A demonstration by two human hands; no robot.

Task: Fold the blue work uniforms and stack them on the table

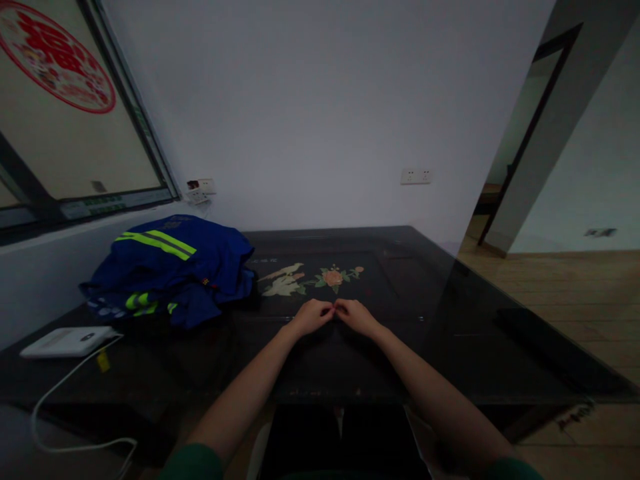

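Note:
My left hand (313, 316) and my right hand (357, 316) meet over the dark tabletop (430, 280), fingertip to fingertip. Fingers and thumb are curled and pinched together on both. Whatever lies between the fingertips, if anything, is too small to make out. Just beyond the hands, the table surface carries a picture of a pale bird (284, 283) and a pink flower (333, 277) with green leaves. Both forearms reach in from the bottom of the view, with green sleeves at the elbows.
A crumpled blue garment (200, 257) with yellow-green stripes lies at the left. In front of it rests a white box-shaped device (67, 342) with a white cable (60, 387) hanging over the edge. A dark flat object (550, 343) lies at the right. Wall sockets (416, 176) are behind.

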